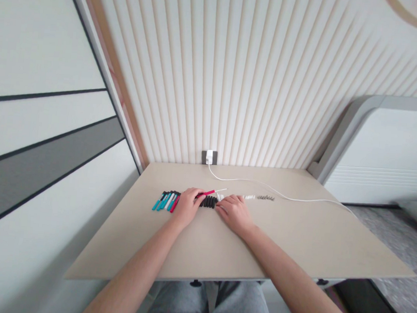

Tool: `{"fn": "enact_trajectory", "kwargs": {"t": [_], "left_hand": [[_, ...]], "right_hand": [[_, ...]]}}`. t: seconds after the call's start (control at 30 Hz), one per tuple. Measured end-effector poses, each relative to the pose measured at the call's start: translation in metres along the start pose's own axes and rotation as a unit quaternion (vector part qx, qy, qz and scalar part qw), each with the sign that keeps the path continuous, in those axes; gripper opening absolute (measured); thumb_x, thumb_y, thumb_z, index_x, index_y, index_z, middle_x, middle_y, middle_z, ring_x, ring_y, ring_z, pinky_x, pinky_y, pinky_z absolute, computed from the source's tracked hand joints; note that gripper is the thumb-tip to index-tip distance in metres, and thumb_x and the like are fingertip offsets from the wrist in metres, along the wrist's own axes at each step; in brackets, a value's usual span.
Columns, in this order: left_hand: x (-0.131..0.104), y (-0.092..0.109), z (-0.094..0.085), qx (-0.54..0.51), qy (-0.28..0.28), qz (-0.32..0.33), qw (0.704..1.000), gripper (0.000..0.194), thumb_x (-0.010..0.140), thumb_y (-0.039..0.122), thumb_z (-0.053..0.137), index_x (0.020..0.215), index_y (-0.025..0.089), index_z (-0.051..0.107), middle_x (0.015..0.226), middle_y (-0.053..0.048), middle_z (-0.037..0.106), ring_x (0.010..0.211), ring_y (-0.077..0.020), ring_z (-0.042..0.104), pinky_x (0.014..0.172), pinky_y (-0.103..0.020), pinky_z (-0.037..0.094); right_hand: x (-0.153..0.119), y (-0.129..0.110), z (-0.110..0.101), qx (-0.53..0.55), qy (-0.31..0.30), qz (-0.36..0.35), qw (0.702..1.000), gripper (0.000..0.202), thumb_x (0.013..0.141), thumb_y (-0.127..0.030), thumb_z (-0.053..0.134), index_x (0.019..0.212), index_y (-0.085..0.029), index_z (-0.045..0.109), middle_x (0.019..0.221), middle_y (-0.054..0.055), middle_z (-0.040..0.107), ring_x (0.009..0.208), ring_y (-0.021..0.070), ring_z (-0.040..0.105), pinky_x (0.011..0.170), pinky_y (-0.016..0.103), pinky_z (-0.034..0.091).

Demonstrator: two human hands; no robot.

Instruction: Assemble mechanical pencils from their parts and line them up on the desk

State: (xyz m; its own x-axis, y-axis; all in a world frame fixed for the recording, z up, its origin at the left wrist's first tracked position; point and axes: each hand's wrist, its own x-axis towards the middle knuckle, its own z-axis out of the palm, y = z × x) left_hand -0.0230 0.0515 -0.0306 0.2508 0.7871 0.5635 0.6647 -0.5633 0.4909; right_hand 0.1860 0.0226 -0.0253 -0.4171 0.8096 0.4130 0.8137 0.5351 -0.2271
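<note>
left hand (188,204) pinches a red tube (208,192), held between the hands. right hand (236,213) rests, fingers bent, beside black caps (210,202); its grip i cannot tell. pens (164,201) lie left of the left hand.

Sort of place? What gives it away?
Probably a bedroom: what looks like a headboard on the right, a decorative ribbed wall, and a plain desk with a charger plugged in behind it.
</note>
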Motion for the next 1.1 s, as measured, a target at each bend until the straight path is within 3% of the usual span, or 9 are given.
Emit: {"fn": "enact_trajectory", "kwargs": {"t": [0.2, 0.3, 0.6, 1.1], "left_hand": [[0.000, 0.001, -0.001, 0.002, -0.005, -0.004, 1.000, 0.015, 0.091, 0.027, 0.052, 0.098, 0.020, 0.063, 0.096, -0.006, 0.068, 0.092, -0.0213, 0.061, 0.085, -0.037, 0.048], [0.000, 0.001, -0.001, 0.003, -0.008, -0.005, 1.000, 0.015, 0.091, 0.027, 0.052, 0.098, 0.020, 0.063, 0.096, -0.005, 0.068, 0.092, -0.0213, 0.061, 0.084, -0.037, 0.048], [-0.001, 0.001, -0.001, 0.001, -0.016, -0.005, 1.000, 0.016, 0.092, 0.026, 0.051, 0.098, 0.021, 0.063, 0.095, -0.006, 0.067, 0.092, -0.0217, 0.061, 0.085, -0.038, 0.048], [-0.001, 0.000, -0.001, 0.010, -0.022, -0.002, 1.000, 0.016, 0.091, 0.027, 0.052, 0.099, 0.021, 0.064, 0.098, -0.006, 0.068, 0.094, -0.0222, 0.061, 0.085, -0.038, 0.047]], "right_hand": [[-0.003, 0.030, -0.003, -0.047, 0.100, 0.126, 0.986, 0.026, 0.095, -0.029, 0.046, 0.089, -0.022, 0.071, 0.102, 0.008, 0.065, 0.096, 0.0231, 0.051, 0.081, 0.035, 0.034], [-0.007, 0.044, -0.004, -0.075, 0.118, 0.154, 0.978, 0.023, 0.092, -0.029, 0.051, 0.087, -0.022, 0.072, 0.112, 0.009, 0.061, 0.104, 0.0258, 0.047, 0.086, 0.037, 0.034], [-0.007, 0.039, -0.001, -0.073, 0.048, 0.098, 0.991, 0.019, 0.088, -0.029, 0.057, 0.093, -0.025, 0.074, 0.124, 0.010, 0.054, 0.116, 0.0278, 0.042, 0.094, 0.042, 0.031], [-0.009, 0.042, -0.003, -0.062, 0.043, 0.081, 0.994, 0.014, 0.085, -0.034, 0.063, 0.090, -0.029, 0.075, 0.123, 0.007, 0.056, 0.116, 0.0270, 0.043, 0.097, 0.045, 0.028]]}}
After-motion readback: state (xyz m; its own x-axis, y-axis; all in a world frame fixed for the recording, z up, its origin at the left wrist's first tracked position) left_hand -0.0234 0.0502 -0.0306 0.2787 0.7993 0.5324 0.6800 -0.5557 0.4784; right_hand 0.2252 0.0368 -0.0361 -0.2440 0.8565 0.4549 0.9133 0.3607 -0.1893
